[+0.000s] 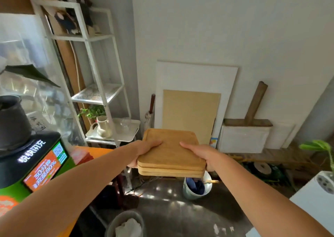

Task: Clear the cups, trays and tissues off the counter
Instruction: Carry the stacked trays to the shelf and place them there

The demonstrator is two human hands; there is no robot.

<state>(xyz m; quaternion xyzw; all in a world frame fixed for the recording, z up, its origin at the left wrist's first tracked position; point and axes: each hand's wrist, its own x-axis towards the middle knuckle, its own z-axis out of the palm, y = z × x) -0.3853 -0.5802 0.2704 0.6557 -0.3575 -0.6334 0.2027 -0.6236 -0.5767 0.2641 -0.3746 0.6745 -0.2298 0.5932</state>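
A stack of wooden trays (169,151) is held level in mid-air above the floor, in the middle of the view. My left hand (144,150) grips its left edge, thumb on top. My right hand (200,154) grips the right edge the same way. Down at the bottom, a grey bin (115,222) holds crumpled white tissue (129,227). A white tray (126,135) with a cream jug (104,127) and a clear glass (124,123) rests on the lowest shelf of the white rack (94,59).
A green and orange charging kiosk (41,171) stands at the left beside an orange counter edge (101,150). A metal bucket (197,188) sits on the floor under the trays. Boards (191,110) lean on the wall. A white cabinet corner (314,204) is at the right.
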